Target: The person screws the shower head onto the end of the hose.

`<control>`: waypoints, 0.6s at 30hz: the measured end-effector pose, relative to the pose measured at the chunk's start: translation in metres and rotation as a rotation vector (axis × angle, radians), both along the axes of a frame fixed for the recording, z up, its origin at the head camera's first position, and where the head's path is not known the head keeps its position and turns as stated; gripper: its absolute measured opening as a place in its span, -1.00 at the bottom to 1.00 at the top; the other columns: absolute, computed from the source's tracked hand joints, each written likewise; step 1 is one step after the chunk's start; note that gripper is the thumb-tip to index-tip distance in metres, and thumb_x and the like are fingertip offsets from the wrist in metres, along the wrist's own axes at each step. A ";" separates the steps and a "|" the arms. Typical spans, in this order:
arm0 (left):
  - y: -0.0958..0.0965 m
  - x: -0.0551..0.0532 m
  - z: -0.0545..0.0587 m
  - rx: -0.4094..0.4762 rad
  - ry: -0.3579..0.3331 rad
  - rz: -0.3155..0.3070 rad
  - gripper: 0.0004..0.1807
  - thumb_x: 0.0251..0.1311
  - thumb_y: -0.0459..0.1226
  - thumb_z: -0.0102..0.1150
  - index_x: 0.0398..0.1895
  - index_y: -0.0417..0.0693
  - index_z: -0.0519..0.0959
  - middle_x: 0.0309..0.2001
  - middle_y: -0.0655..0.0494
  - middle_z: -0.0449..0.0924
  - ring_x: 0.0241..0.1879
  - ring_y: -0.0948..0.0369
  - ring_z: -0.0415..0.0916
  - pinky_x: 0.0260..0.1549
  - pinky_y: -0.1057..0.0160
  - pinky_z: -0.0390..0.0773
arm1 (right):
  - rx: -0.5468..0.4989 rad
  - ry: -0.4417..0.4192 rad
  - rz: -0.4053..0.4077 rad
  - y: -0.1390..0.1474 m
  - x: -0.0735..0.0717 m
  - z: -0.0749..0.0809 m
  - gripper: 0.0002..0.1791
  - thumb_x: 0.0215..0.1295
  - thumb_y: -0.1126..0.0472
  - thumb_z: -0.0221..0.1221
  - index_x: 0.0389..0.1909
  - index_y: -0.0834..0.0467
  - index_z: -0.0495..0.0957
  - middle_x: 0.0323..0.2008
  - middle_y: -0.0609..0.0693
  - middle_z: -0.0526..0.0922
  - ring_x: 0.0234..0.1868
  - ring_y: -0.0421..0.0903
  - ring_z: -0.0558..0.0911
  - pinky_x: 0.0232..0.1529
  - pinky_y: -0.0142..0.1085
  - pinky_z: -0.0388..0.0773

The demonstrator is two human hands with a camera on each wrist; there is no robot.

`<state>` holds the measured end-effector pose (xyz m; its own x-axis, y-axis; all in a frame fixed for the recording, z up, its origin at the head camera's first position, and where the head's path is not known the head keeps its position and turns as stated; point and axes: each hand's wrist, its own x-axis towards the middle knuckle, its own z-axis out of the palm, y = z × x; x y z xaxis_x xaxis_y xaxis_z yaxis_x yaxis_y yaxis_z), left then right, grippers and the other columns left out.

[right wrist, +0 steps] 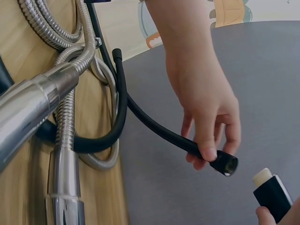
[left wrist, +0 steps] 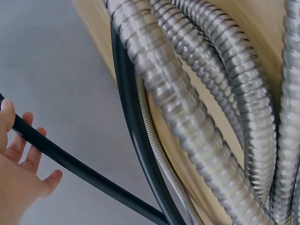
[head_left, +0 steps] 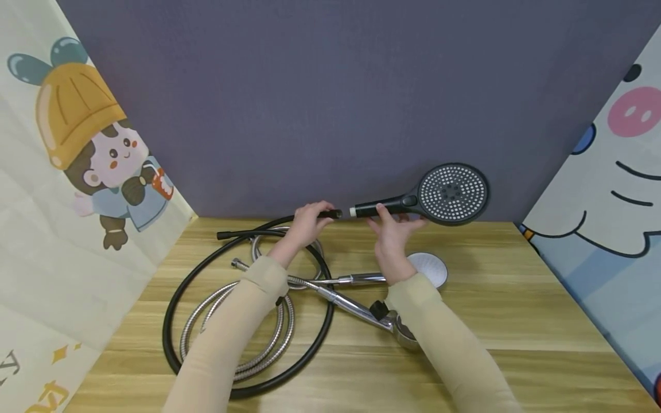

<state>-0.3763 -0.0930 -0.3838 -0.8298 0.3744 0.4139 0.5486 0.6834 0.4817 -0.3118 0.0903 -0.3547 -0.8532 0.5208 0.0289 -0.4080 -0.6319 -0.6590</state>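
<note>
Near the back edge of the table, my left hand (head_left: 307,223) pinches a black shower hose (right wrist: 159,129) just behind its end fitting (right wrist: 224,164). The fitting's open mouth points right. My right hand (head_left: 392,238) grips the handle of a black shower head (head_left: 453,194), whose round grey spray face is toward me. A pale threaded end (right wrist: 262,176) sticks out of that handle, facing the hose fitting with a small gap between them. In the left wrist view the left hand (left wrist: 28,173) has thumb and fingers about the hose.
Coiled metal hoses (head_left: 281,338) lie on the wooden table (head_left: 516,321) inside the black hose's loop. Two chrome shower heads, one with a white face (head_left: 430,269) and one lower (head_left: 405,335), lie under and beside the right forearm. A grey panel (head_left: 330,103) rises behind.
</note>
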 end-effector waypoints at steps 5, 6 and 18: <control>0.004 0.003 -0.002 0.010 -0.034 -0.027 -0.66 0.26 -0.18 0.15 0.10 0.03 0.51 0.06 0.07 0.57 0.06 0.07 0.44 0.15 -0.07 0.22 | -0.025 -0.004 -0.013 -0.006 -0.005 -0.007 0.21 0.06 0.56 0.23 0.37 -0.31 -0.39 0.21 0.12 0.13 0.15 0.05 0.40 -0.16 -0.05 0.62; 0.005 0.003 -0.003 0.012 -0.038 -0.033 -0.66 0.27 -0.17 0.14 0.10 0.03 0.51 0.06 0.07 0.57 0.06 0.07 0.43 0.16 -0.08 0.22 | -0.031 -0.009 -0.015 -0.007 -0.006 -0.008 0.23 0.07 0.56 0.23 0.38 -0.32 -0.42 0.23 0.12 0.11 0.15 0.05 0.41 -0.15 -0.05 0.62; 0.009 0.001 -0.017 0.026 -0.009 -0.027 -0.65 0.28 -0.08 0.10 0.09 0.08 0.54 0.05 0.10 0.58 0.04 0.09 0.43 0.11 -0.05 0.26 | -0.055 -0.032 -0.058 -0.014 -0.008 -0.017 0.24 0.06 0.54 0.25 0.39 -0.29 -0.43 0.23 0.12 0.10 0.06 0.11 0.52 -0.14 -0.06 0.62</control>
<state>-0.3757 -0.0845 -0.4003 -0.8230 0.3862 0.4166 0.5626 0.6554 0.5039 -0.3197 0.0762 -0.3713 -0.8213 0.5698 -0.0281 -0.4247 -0.6435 -0.6369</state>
